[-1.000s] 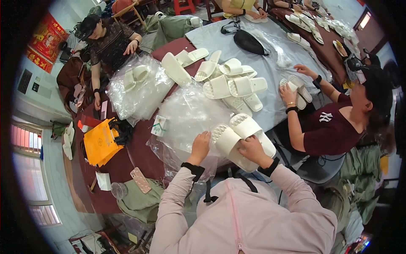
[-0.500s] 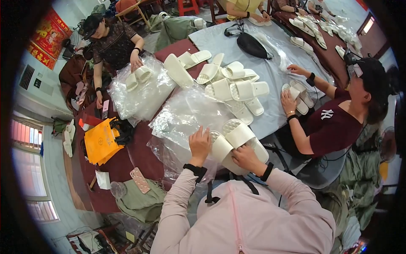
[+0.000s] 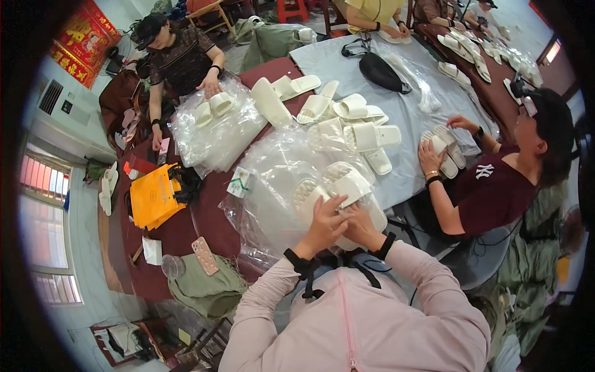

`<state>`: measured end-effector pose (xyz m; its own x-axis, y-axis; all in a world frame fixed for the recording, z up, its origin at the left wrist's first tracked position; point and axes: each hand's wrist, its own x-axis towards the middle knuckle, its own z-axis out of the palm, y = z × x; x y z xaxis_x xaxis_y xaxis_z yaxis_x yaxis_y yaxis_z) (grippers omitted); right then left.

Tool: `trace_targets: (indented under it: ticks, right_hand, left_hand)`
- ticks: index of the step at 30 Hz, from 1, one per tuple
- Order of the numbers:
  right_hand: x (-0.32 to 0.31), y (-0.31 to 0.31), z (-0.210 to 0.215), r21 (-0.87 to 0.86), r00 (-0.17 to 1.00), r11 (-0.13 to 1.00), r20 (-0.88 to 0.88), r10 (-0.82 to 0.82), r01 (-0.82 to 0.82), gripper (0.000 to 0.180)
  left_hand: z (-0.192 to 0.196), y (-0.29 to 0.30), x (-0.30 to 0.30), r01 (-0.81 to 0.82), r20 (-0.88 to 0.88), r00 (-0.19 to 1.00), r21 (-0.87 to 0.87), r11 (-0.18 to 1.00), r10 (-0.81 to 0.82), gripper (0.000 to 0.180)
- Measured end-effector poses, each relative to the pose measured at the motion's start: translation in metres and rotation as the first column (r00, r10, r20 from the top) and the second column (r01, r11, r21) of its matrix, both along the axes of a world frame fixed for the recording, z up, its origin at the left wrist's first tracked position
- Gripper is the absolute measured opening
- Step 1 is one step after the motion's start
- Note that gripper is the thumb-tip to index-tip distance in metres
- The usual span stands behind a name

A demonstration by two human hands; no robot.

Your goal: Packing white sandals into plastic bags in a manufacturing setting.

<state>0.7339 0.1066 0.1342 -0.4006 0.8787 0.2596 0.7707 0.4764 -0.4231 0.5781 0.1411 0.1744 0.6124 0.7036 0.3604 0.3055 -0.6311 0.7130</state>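
Two slippers [image 3: 347,181] lie under and just ahead of the left hand [image 3: 326,226] and right hand [image 3: 364,228], fingers together, whether gripping I cannot tell; leftward one phone [image 3: 204,255], beyond one pouch [image 3: 379,72]

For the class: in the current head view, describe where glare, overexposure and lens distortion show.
Head view: glare streaks the clear plastic bag beside the white slippers; the window at left is partly washed out, and its frame bows with the fisheye lens; the picture's corners fall to black; the left hand remains clear enough to make out its fingers.
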Motion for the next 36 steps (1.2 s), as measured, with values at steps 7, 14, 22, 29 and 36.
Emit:
trace_targets:
  ticks: [7, 14, 22, 29, 36]
  right_hand:
    - [-0.017, 0.019, 0.017, -0.032, 0.944, 0.969, -0.220, -0.247, 0.246, 0.035]
    - [-0.038, 0.025, 0.034, -0.044, 0.909, 0.956, -0.300, -0.289, 0.289, 0.046]
    - [-0.104, 0.016, 0.027, -0.083, 0.808, 0.983, -0.583, 0.087, -0.166, 0.050]
    - [-0.123, -0.036, 0.109, -0.509, 0.512, 0.137, -0.736, 0.443, -0.850, 0.043]
    - [-0.143, -0.080, 0.119, -0.111, 0.495, 0.493, -0.382, 0.780, -0.863, 0.091]
  left_hand:
    - [0.032, -0.047, -0.011, -0.335, -0.087, 0.917, 0.362, 0.870, 0.390, 0.060]
    - [0.010, -0.082, -0.039, -0.531, -0.205, 0.841, -0.495, 0.688, 0.501, 0.086]
    - [0.083, -0.168, -0.042, -0.338, -0.044, 0.908, -0.666, 0.665, 0.418, 0.074]
    - [0.139, -0.229, -0.081, -0.813, 0.036, 0.486, -0.347, 0.467, 0.873, 0.032]
    - [0.112, -0.279, -0.126, -0.762, 0.009, 0.401, -0.552, 0.338, 0.916, 0.021]
